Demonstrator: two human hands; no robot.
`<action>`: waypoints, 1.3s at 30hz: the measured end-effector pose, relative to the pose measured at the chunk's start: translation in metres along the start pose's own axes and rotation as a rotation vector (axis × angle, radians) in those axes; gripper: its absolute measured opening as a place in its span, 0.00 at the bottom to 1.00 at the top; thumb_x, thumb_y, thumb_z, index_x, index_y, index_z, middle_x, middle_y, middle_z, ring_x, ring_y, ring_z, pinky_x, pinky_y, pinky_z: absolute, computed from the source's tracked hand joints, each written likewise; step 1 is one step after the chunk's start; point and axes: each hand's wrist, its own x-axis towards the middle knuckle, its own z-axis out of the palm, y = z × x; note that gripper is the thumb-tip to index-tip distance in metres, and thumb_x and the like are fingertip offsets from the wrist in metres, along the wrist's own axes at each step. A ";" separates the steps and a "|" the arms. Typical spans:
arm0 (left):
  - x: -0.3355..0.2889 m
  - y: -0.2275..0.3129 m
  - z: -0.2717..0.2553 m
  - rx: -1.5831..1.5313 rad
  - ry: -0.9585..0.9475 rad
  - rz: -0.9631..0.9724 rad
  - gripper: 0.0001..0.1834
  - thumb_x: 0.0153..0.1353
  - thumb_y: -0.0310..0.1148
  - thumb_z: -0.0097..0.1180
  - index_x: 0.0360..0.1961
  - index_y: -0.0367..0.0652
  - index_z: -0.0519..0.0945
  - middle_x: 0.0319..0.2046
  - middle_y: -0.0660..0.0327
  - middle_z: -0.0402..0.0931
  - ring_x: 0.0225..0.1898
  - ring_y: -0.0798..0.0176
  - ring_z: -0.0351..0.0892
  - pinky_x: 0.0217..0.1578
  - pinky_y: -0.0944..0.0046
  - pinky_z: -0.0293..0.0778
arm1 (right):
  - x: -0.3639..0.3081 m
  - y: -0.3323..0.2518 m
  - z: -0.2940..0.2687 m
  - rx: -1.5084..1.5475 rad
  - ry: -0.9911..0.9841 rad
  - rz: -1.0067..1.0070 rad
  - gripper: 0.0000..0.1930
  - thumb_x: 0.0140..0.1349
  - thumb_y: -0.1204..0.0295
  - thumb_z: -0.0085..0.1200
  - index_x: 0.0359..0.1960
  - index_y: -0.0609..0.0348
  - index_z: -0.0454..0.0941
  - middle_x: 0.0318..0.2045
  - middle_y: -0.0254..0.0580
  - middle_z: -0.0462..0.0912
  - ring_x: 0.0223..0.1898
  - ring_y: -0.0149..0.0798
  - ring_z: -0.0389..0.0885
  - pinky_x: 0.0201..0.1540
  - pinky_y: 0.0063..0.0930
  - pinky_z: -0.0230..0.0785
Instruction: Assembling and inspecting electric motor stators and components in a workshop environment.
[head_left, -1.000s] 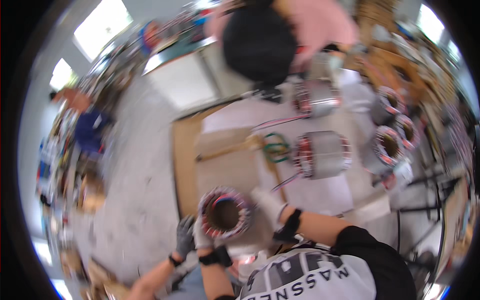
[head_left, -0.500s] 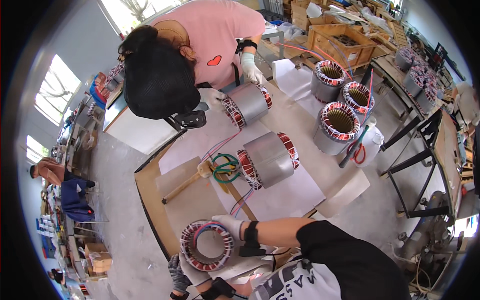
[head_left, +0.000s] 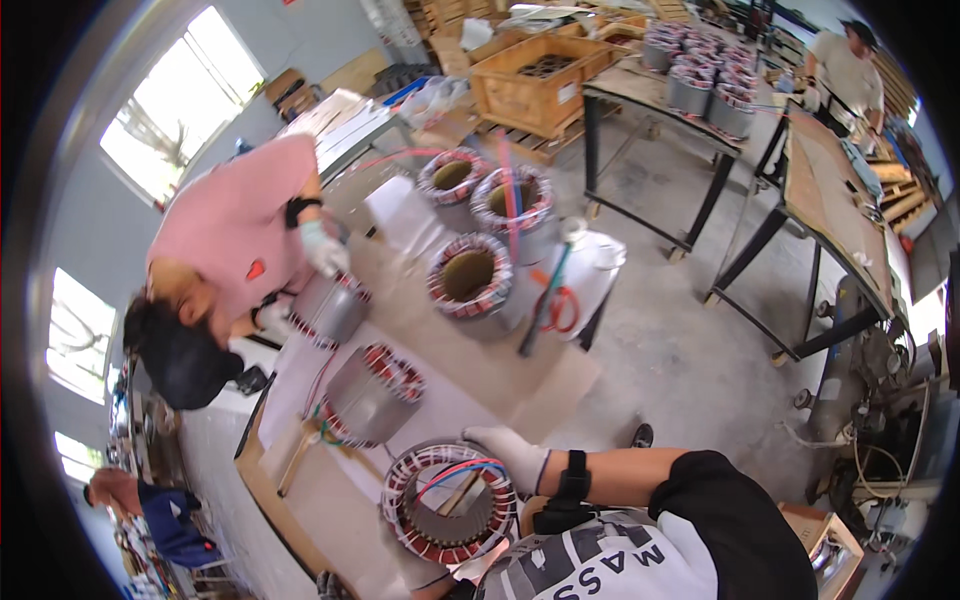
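A motor stator [head_left: 397, 490], a metal ring with red windings laced in white cord, is held between my gloved hands at the table's near edge. Its open bore faces up toward me, with red and blue leads lying across it. My right hand [head_left: 508, 452], in a white glove, grips the far right rim. Low on the near side, my left hand [head_left: 420, 572] supports it, most of its fingers hidden beneath the stator. Beyond it another stator [head_left: 370, 395] lies on its side, beside a wooden-handled mallet [head_left: 297, 458].
Across the table a co-worker in pink handles another stator [head_left: 335, 308]. Three upright stators [head_left: 470, 275] stand to the right, near a teal-shafted hammer [head_left: 548, 290] and red-handled scissors [head_left: 565, 312]. A grey-gloved hand [head_left: 328, 585] shows at the lower edge. More stators crowd a back table [head_left: 655, 90].
My view has swung to the right, showing more of the back tables. The stator in my hands is tilted differently, with its bore more open to view. The grey-gloved hand has mostly left the picture.
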 end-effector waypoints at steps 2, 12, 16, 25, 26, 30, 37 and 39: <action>-0.006 -0.028 0.090 -0.104 -0.056 -0.253 0.23 0.60 0.44 0.34 0.47 0.37 0.69 0.44 0.56 0.71 0.46 0.60 0.68 0.50 0.59 0.63 | -0.043 -0.036 -0.046 -0.115 0.149 -0.185 0.13 0.60 0.63 0.39 0.30 0.60 0.72 0.26 0.41 0.77 0.26 0.37 0.74 0.35 0.32 0.67; -0.004 -0.197 0.344 0.044 -0.295 -0.554 0.18 0.59 0.40 0.40 0.41 0.37 0.72 0.39 0.57 0.74 0.39 0.62 0.74 0.43 0.64 0.70 | -0.236 -0.199 -0.228 0.483 0.543 -0.208 0.14 0.60 0.62 0.37 0.26 0.57 0.70 0.20 0.38 0.75 0.20 0.34 0.71 0.23 0.27 0.64; 0.028 -0.240 0.425 0.011 -0.332 -0.680 0.15 0.58 0.37 0.40 0.40 0.38 0.73 0.36 0.59 0.75 0.36 0.64 0.74 0.38 0.66 0.72 | -0.260 -0.264 -0.273 0.528 0.542 -0.319 0.13 0.60 0.63 0.37 0.27 0.58 0.70 0.21 0.39 0.76 0.21 0.35 0.71 0.26 0.28 0.66; 0.166 -0.338 0.573 0.051 -0.464 -0.700 0.16 0.59 0.40 0.39 0.39 0.41 0.73 0.36 0.60 0.76 0.36 0.64 0.74 0.39 0.65 0.71 | -0.215 -0.427 -0.395 0.552 0.535 -0.431 0.12 0.60 0.66 0.36 0.25 0.55 0.70 0.20 0.35 0.74 0.21 0.33 0.71 0.26 0.27 0.65; 0.180 -0.345 0.591 0.018 -0.441 -0.776 0.16 0.59 0.40 0.39 0.39 0.41 0.73 0.36 0.61 0.76 0.36 0.64 0.74 0.39 0.65 0.71 | -0.212 -0.446 -0.411 0.550 0.540 -0.420 0.12 0.60 0.66 0.36 0.25 0.55 0.70 0.20 0.35 0.74 0.21 0.33 0.71 0.26 0.27 0.65; 0.238 -0.362 0.655 0.026 -0.454 -0.737 0.16 0.59 0.40 0.39 0.40 0.41 0.73 0.37 0.61 0.75 0.36 0.64 0.74 0.39 0.64 0.71 | -0.185 -0.517 -0.448 -0.004 0.552 -0.555 0.14 0.60 0.64 0.36 0.34 0.59 0.72 0.32 0.41 0.78 0.32 0.37 0.75 0.39 0.32 0.68; 0.333 -0.369 0.763 0.016 -0.307 -0.606 0.14 0.59 0.36 0.39 0.37 0.40 0.74 0.32 0.60 0.76 0.32 0.65 0.75 0.36 0.67 0.72 | -0.107 -0.666 -0.484 0.314 0.481 -0.500 0.12 0.59 0.65 0.38 0.23 0.56 0.70 0.19 0.37 0.72 0.20 0.32 0.69 0.24 0.26 0.63; 0.356 -0.372 0.782 0.047 -0.294 -0.557 0.13 0.59 0.36 0.39 0.36 0.40 0.74 0.32 0.61 0.76 0.31 0.65 0.75 0.35 0.68 0.72 | -0.087 -0.703 -0.490 0.396 0.462 -0.403 0.11 0.58 0.66 0.38 0.23 0.56 0.70 0.19 0.37 0.72 0.20 0.32 0.69 0.23 0.26 0.63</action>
